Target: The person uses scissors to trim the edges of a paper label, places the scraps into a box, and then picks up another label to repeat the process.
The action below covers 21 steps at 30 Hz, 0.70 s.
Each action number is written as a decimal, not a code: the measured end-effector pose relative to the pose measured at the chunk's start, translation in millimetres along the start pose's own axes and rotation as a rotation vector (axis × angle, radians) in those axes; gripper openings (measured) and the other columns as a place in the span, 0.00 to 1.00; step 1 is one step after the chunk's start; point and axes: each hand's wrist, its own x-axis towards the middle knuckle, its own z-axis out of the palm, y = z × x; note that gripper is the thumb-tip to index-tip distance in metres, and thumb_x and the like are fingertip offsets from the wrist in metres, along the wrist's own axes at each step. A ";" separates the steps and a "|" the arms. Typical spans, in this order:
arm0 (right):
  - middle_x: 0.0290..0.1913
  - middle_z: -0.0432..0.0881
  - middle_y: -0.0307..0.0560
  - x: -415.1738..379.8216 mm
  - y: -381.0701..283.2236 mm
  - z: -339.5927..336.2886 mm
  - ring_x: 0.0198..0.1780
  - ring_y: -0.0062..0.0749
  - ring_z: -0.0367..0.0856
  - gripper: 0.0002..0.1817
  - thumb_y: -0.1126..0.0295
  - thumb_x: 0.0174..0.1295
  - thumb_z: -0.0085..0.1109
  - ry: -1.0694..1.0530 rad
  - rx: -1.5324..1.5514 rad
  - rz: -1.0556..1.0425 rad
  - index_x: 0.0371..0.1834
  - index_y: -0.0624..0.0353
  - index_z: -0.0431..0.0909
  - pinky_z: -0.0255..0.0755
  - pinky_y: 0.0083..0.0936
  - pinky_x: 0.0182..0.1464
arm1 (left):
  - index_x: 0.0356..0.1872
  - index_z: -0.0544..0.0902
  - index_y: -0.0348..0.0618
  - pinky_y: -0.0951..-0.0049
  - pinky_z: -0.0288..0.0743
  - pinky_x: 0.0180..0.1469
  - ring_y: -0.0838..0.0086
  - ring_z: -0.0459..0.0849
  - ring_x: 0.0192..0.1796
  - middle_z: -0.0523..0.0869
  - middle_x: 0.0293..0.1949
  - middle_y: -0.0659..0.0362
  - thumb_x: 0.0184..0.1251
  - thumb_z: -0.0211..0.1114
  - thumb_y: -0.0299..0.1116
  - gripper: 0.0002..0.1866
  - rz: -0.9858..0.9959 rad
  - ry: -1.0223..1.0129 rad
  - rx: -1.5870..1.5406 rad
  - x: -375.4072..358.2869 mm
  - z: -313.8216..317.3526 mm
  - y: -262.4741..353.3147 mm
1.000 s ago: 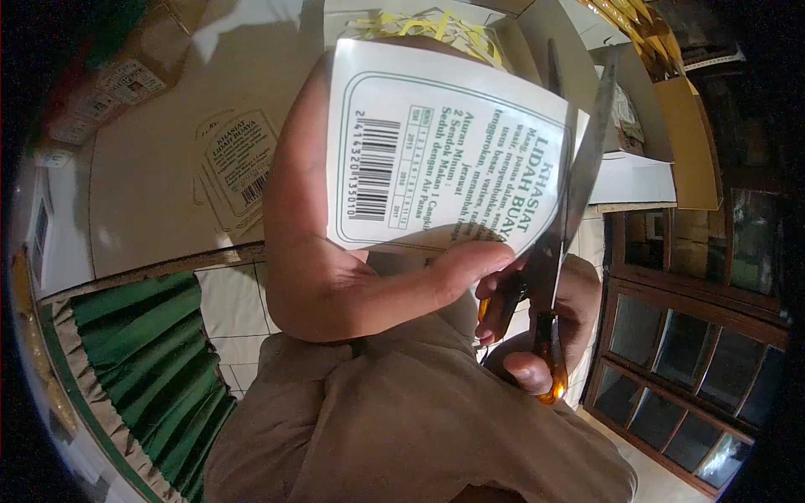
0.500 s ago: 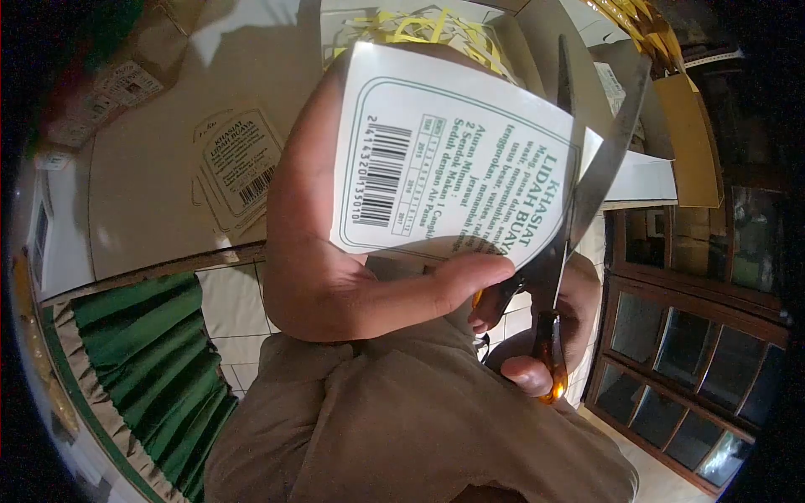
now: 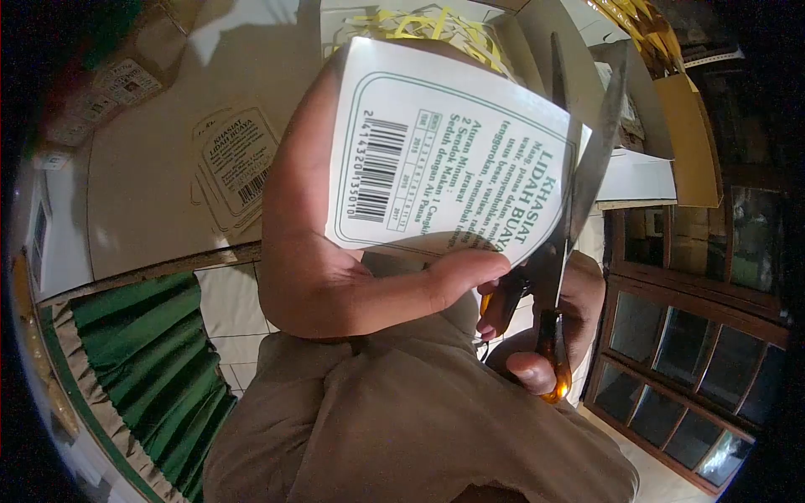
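— Where does your camera sit?
— On your head, facing forward and down, very close to your hands (image 3: pixel 394 277) and the printed label (image 3: pixel 453 159); it is the only view.

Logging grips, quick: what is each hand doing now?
Left hand: closed, holding the printed label.
Right hand: closed on the scissors.

The left hand (image 3: pixel 335 277) is pinching a printed label sheet (image 3: pixel 444 159) with a barcode, thumb on its lower edge. The right hand (image 3: pixel 553 335) is gripping orange-handled scissors (image 3: pixel 562 251), their blades standing slightly apart along the sheet's right edge. Yellow paper trimmings (image 3: pixel 428 25) are lying in a cardboard box (image 3: pixel 168 168) behind.
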 end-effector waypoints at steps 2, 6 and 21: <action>0.24 0.75 0.45 0.1 0.7 0.1 0.19 0.23 0.76 0.30 0.60 0.30 0.73 -0.018 -0.014 0.010 0.33 0.72 0.73 0.67 0.14 0.20 | 0.58 0.54 0.29 0.68 0.68 0.52 0.66 0.72 0.53 0.68 0.52 0.47 0.32 0.70 0.21 0.46 0.005 -0.010 0.001 0.2 0.2 1.6; 0.24 0.75 0.45 -3.5 2.0 2.3 0.19 0.22 0.75 0.29 0.60 0.31 0.73 0.047 -0.009 -0.008 0.32 0.71 0.74 0.66 0.13 0.19 | 0.58 0.55 0.29 0.67 0.67 0.53 0.66 0.72 0.53 0.68 0.52 0.47 0.31 0.70 0.21 0.46 -0.051 -0.013 0.029 1.2 -1.8 8.4; 0.23 0.74 0.45 0.3 6.1 2.0 0.18 0.24 0.74 0.30 0.57 0.31 0.73 0.005 -0.021 -0.052 0.31 0.72 0.73 0.66 0.15 0.20 | 0.55 0.58 0.29 0.71 0.69 0.49 0.69 0.73 0.50 0.70 0.48 0.49 0.30 0.71 0.22 0.43 -0.115 0.111 -0.109 -1.2 5.3 4.3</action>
